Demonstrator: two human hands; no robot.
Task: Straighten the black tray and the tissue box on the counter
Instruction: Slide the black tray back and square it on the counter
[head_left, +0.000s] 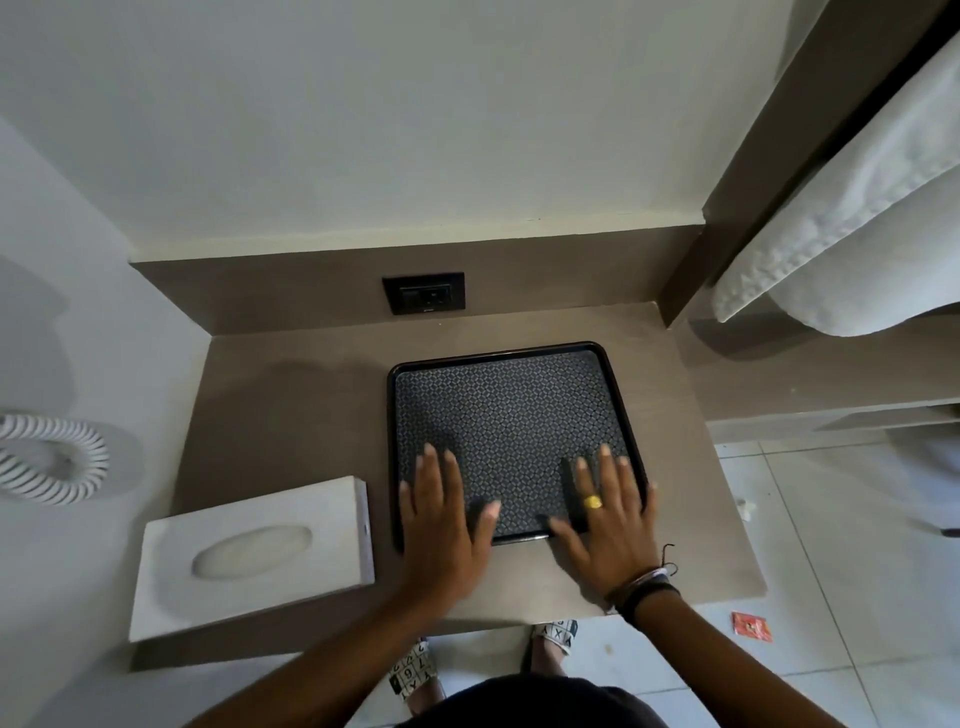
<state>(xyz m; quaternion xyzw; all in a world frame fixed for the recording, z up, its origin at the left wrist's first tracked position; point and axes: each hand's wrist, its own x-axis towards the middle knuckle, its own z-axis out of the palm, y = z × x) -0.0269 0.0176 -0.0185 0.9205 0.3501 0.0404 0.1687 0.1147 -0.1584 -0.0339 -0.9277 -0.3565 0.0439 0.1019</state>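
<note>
The black tray (511, 405) with a patterned mat lies on the brown counter (291, 415), right of centre, its edges slightly turned against the counter's. My left hand (441, 514) rests flat on its near left corner, fingers spread. My right hand (608, 519), with a gold ring, lies flat on the near right corner, fingers apart. Neither hand grips anything. The white tissue box (254, 556) sits at the counter's front left, skewed, just left of the tray and my left hand.
A black wall socket (423, 292) is set in the backsplash behind the tray. A white coiled cord (52, 457) hangs on the left wall. White towels (852, 234) hang at the upper right. A red wrapper (751, 626) lies on the tiled floor.
</note>
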